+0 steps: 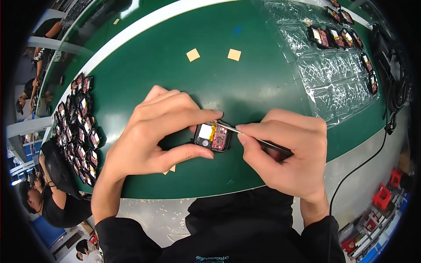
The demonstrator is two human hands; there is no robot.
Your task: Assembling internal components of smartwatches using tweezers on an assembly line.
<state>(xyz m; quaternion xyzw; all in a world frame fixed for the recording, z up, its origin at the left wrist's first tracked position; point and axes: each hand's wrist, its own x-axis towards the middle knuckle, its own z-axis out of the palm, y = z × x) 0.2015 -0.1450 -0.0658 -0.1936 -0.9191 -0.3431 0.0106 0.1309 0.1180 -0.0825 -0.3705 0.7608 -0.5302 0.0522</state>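
Note:
On the green table in front of me lies a small black device housing (213, 136) with a red circuit board, a white block and a strip of yellow tape inside. My left hand (164, 127) grips it from the left, index finger on the far edge and thumb on the near edge. My right hand (287, 149) is closed round a pair of metal tweezers (229, 127), pinched between thumb and index finger. Their tip reaches the far edge of the circuit board, close to my left index fingertip. Exactly what the tip touches is too small to tell.
Many similar open housings (81, 131) crowd the table's left side. Clear plastic trays (329, 70) at the far right hold several more. Two beige squares (193, 55) lie beyond my hands. A black cable (359, 164) hangs at the right. Co-workers (57, 193) sit at the left.

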